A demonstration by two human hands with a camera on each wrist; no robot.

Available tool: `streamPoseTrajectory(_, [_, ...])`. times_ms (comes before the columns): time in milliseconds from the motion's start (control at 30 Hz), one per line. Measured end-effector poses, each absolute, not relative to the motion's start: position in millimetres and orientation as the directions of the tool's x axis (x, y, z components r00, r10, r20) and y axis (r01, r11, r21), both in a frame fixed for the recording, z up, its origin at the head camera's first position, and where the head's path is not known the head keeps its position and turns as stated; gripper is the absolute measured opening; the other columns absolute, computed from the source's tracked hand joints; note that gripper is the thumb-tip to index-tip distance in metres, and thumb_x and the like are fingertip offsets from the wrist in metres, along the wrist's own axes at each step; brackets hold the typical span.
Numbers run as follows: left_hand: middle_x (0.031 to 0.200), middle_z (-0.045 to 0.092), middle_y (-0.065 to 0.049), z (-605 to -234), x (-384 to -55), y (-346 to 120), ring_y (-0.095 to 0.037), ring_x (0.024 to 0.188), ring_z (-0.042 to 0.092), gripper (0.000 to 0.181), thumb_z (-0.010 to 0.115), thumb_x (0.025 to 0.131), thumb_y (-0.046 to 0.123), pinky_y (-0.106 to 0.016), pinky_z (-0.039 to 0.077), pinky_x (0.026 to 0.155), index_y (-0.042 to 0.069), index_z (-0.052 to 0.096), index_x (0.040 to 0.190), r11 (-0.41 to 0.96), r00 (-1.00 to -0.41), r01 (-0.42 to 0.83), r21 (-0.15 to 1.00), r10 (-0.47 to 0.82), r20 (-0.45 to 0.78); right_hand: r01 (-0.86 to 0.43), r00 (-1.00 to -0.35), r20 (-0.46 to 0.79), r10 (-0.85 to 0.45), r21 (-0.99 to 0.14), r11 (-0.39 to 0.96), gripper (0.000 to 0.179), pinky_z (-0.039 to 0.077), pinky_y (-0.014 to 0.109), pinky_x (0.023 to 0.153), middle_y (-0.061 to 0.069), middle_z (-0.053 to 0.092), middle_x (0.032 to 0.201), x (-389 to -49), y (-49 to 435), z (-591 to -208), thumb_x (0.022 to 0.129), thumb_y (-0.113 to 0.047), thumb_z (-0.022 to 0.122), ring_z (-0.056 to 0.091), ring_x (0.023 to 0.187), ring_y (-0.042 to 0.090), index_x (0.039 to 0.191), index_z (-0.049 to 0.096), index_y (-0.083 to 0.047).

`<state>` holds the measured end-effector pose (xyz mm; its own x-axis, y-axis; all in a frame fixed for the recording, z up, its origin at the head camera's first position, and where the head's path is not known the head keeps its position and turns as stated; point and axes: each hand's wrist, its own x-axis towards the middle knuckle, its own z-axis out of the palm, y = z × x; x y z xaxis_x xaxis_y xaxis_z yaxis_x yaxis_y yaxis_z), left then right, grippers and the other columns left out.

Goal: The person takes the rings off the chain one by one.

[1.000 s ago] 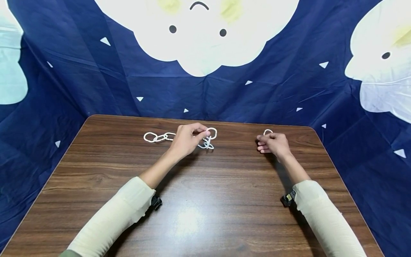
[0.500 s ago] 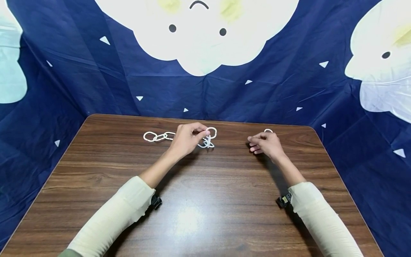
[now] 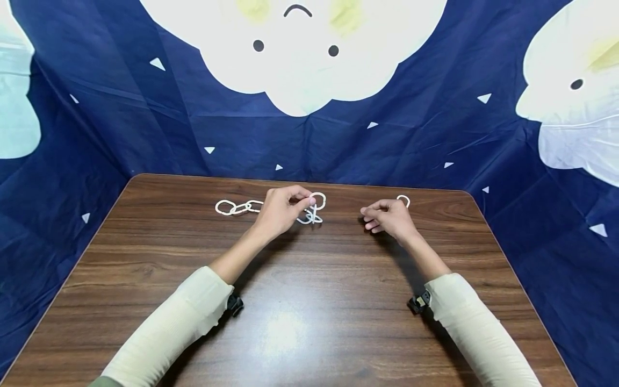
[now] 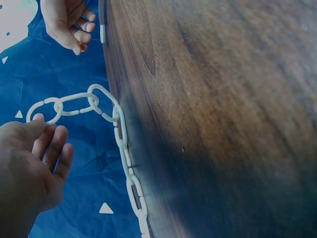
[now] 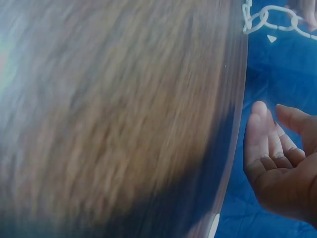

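Observation:
My left hand (image 3: pixel 282 210) pinches the end link (image 3: pixel 325 200) of a white plastic chain (image 4: pixel 124 131) between thumb and fingertips. That end is lifted, and several links hang from it to the table in the left wrist view. The rest of the chain lies leftward along the wood, partly hidden behind the left hand in the head view. My right hand (image 3: pixel 390 219) hovers right of the chain with loosely bent fingers and nothing between them. Just behind it lies a single loose white link (image 3: pixel 408 201), partly covered by the hand. The right wrist view shows thumb and fingertips apart.
Beneath both hands is a brown wood-grain table (image 3: pixel 309 279) with rounded far corners. A dark blue curtain (image 3: pixel 217 129) with white clouds and small triangles hangs behind its far edge and along the sides. Small black cameras (image 3: pixel 418 302) sit on both wrists.
My right hand has moved left, away from the loose link and toward the chain, uncovering more of that link. The left hand and the chain have stayed nearly still.

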<state>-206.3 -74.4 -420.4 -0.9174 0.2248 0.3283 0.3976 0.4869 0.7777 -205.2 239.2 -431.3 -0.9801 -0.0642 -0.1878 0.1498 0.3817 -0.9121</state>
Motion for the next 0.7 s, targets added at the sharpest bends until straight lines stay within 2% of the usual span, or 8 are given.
streamPoseTrajectory(300, [0.102,0.088,-0.005,-422.1,-206.9,-74.7,-0.020,0.092,0.080,0.015,0.084,0.104,0.022,-0.036,0.062,0.086,0.009,0.087,0.111,0.492,-0.917,0.400,0.774,0.226,0.330,0.113,-0.979,-0.167,-0.113,-0.920,0.375,0.030,0.068,0.029,0.069,0.028,0.082,0.108,-205.2,221.9,-427.7,0.107,-0.015,0.077,0.079,0.071,0.010,0.121,0.076,0.011])
streamPoseTrajectory(567, [0.103,0.088,-0.006,-420.9,-206.5,-73.3,-0.021,0.093,0.079,0.015,0.084,0.104,0.021,-0.043,0.064,0.088,0.008,0.086,0.112,0.489,-0.915,0.403,0.773,0.232,0.330,0.065,-0.981,-0.127,-0.146,-0.927,0.370,0.028,0.069,0.031,0.069,0.030,0.083,0.108,-207.3,209.1,-420.8,0.106,-0.016,0.078,0.079,0.071,0.011,0.118,0.078,0.010])
streamPoseTrajectory(700, [0.103,0.088,-0.005,-421.6,-206.0,-73.3,-0.021,0.092,0.080,0.015,0.084,0.104,0.022,-0.038,0.062,0.086,0.009,0.086,0.112,0.496,-0.917,0.398,0.772,0.232,0.324,0.040,-0.981,-0.105,-0.160,-0.929,0.367,0.028,0.069,0.033,0.069,0.029,0.082,0.107,-208.6,203.4,-414.2,0.106,-0.016,0.079,0.080,0.072,0.012,0.118,0.079,0.009])
